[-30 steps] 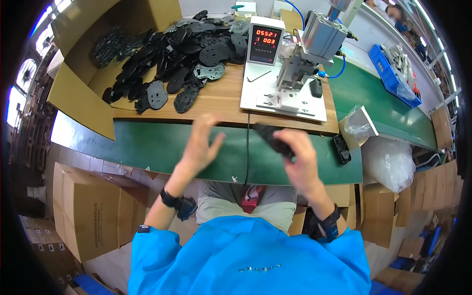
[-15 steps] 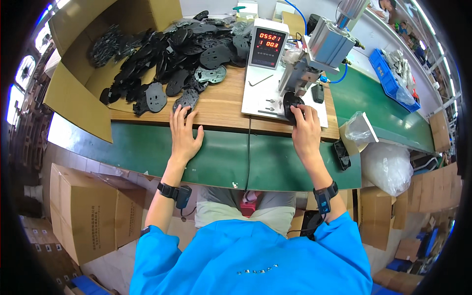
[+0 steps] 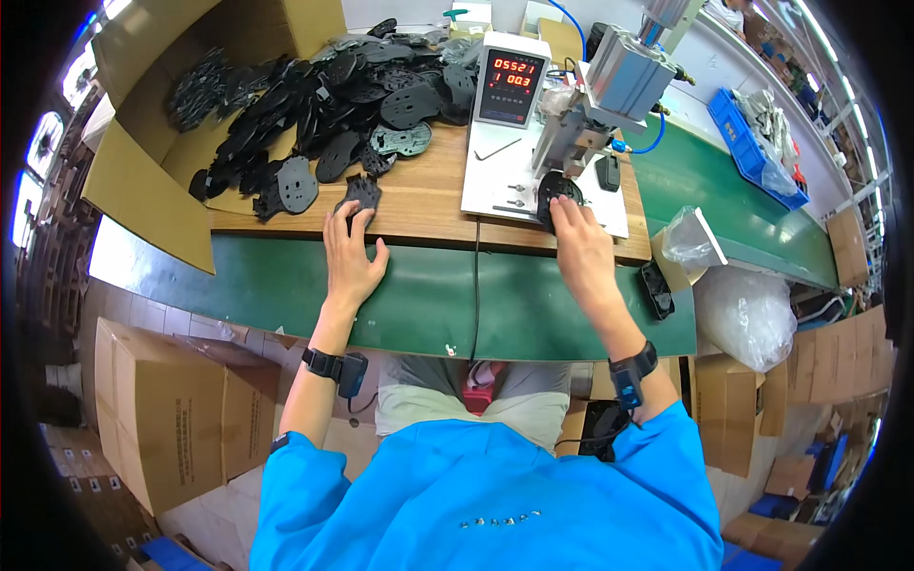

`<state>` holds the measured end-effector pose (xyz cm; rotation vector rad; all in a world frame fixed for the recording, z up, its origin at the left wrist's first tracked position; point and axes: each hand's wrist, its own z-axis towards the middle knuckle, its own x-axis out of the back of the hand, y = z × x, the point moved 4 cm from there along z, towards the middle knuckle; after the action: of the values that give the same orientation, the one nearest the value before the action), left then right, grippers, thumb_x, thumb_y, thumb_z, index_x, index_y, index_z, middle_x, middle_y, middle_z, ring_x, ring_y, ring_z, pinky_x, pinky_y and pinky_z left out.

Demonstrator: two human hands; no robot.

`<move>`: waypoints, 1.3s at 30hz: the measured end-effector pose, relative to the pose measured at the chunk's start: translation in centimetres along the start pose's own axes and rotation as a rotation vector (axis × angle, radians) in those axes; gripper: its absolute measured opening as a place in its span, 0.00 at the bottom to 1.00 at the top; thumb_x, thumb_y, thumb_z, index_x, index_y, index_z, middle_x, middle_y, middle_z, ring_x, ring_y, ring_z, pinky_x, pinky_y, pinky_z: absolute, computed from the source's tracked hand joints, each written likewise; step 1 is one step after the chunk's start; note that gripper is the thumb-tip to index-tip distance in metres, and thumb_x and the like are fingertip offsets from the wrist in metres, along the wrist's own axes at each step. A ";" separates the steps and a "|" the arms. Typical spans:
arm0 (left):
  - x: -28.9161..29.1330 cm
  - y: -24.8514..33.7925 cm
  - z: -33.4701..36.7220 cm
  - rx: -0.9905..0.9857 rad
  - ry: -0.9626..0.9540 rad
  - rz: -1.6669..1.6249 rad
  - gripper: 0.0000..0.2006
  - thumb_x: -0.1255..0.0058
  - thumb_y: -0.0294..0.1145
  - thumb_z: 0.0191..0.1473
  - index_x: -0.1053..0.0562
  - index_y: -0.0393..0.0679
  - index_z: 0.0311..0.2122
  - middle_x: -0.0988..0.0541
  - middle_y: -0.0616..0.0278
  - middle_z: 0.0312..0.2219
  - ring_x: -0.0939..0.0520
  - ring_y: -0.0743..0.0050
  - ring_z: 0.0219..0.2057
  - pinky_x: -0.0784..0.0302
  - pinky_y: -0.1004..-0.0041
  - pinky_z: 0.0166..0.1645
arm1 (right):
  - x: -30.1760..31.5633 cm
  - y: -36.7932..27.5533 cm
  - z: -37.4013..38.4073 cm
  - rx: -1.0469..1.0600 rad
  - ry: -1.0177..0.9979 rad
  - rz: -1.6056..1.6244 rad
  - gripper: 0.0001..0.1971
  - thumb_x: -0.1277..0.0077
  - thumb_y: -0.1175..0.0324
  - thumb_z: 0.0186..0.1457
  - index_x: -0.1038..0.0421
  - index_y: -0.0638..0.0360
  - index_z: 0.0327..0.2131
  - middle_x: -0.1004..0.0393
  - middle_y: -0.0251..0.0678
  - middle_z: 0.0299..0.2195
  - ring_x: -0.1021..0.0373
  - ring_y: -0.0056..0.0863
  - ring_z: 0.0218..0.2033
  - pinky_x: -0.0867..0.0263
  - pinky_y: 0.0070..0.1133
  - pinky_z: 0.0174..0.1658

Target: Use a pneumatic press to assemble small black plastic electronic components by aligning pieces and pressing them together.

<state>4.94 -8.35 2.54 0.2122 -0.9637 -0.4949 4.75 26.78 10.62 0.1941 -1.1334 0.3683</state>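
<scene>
My left hand [image 3: 352, 255] rests at the front edge of the wooden board, thumb spread away from the fingers. Its fingertips touch the near end of a dark, flat plastic plate [image 3: 363, 194] with holes. On the right, my right hand [image 3: 583, 246] has its fingers together on a black, rounded plastic part [image 3: 555, 190], which lies on the white base plate [image 3: 483, 198]. That part sits just below the head of a pneumatic press [image 3: 573, 143]; my fingers cover its near right side. The thumb's grip underneath is hidden.
A heap of black plastic plates [image 3: 333, 105] spills from an open cardboard box [image 3: 152, 195]. Beside the press stand a counter box [image 3: 511, 81] with a red display and a hex key [image 3: 497, 149]. A black tray [image 3: 657, 290] and blue bin [image 3: 759, 157] are to the right.
My right hand has shifted slightly on the black part, and more of the part's upper face shows. My left fingers have drawn back a little toward the plate's near end.
</scene>
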 end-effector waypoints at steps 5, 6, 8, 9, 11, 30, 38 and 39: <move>0.5 -0.3 -0.5 0.006 0.089 0.012 0.26 0.41 0.26 0.49 0.29 0.42 0.56 0.30 0.52 0.58 0.31 0.46 0.61 0.36 0.53 0.66 | -0.4 -0.6 -0.4 0.043 -0.009 -0.157 0.28 0.43 0.82 0.46 0.29 0.68 0.55 0.25 0.44 0.53 0.26 0.39 0.51 0.24 0.28 0.51; 0.4 -0.3 -0.6 0.011 0.087 0.011 0.26 0.41 0.26 0.49 0.29 0.42 0.56 0.30 0.52 0.58 0.31 0.46 0.61 0.36 0.53 0.66 | -0.5 -0.5 -0.6 0.043 0.002 -0.135 0.28 0.43 0.82 0.46 0.30 0.68 0.56 0.25 0.44 0.53 0.26 0.39 0.51 0.24 0.28 0.51; 0.0 -0.5 -0.6 -0.021 0.065 0.039 0.26 0.42 0.26 0.48 0.28 0.42 0.55 0.28 0.53 0.58 0.30 0.48 0.61 0.36 0.53 0.65 | -0.7 -0.3 -0.7 0.053 0.026 -0.162 0.27 0.43 0.82 0.47 0.30 0.66 0.54 0.25 0.42 0.53 0.26 0.39 0.51 0.23 0.29 0.49; 0.1 -0.6 -0.8 -0.032 0.081 0.027 0.24 0.42 0.26 0.48 0.27 0.42 0.53 0.25 0.54 0.55 0.28 0.49 0.60 0.35 0.54 0.64 | -0.8 -0.2 -0.7 0.026 0.009 -0.151 0.25 0.44 0.82 0.48 0.30 0.64 0.52 0.25 0.41 0.52 0.26 0.39 0.51 0.23 0.30 0.48; 0.1 -1.2 -0.7 -0.043 0.102 0.004 0.23 0.41 0.26 0.48 0.26 0.42 0.52 0.24 0.55 0.54 0.27 0.50 0.59 0.34 0.55 0.63 | -0.9 -0.1 -0.8 0.002 0.034 -0.124 0.21 0.45 0.82 0.49 0.30 0.60 0.48 0.25 0.38 0.52 0.25 0.41 0.49 0.22 0.33 0.46; -0.7 -1.3 -0.6 -0.255 0.067 0.102 0.28 0.43 0.20 0.43 0.19 0.52 0.53 0.21 0.55 0.49 0.25 0.52 0.58 0.33 0.57 0.64 | -1.9 0.9 0.1 0.135 0.245 -0.130 0.09 0.48 0.80 0.53 0.26 0.60 0.38 0.20 0.42 0.38 0.22 0.46 0.42 0.25 0.39 0.43; 0.9 1.3 -1.7 -0.285 0.101 0.150 0.27 0.34 0.27 0.45 0.21 0.52 0.55 0.21 0.60 0.47 0.24 0.58 0.53 0.36 0.59 0.62 | -1.0 -0.2 -1.6 0.022 0.211 -0.066 0.14 0.48 0.81 0.52 0.26 0.58 0.43 0.22 0.38 0.40 0.24 0.42 0.45 0.24 0.37 0.45; 0.9 1.4 -1.7 -0.284 0.097 0.158 0.25 0.32 0.29 0.44 0.20 0.51 0.51 0.22 0.61 0.47 0.25 0.59 0.53 0.36 0.60 0.62 | -1.0 -0.2 -1.7 0.031 0.219 -0.064 0.14 0.48 0.81 0.52 0.26 0.58 0.43 0.22 0.38 0.40 0.24 0.42 0.45 0.24 0.37 0.45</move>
<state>7.19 -7.64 2.85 -0.0948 -0.7976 -0.4653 5.93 27.03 9.03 0.2113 -0.9046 0.3417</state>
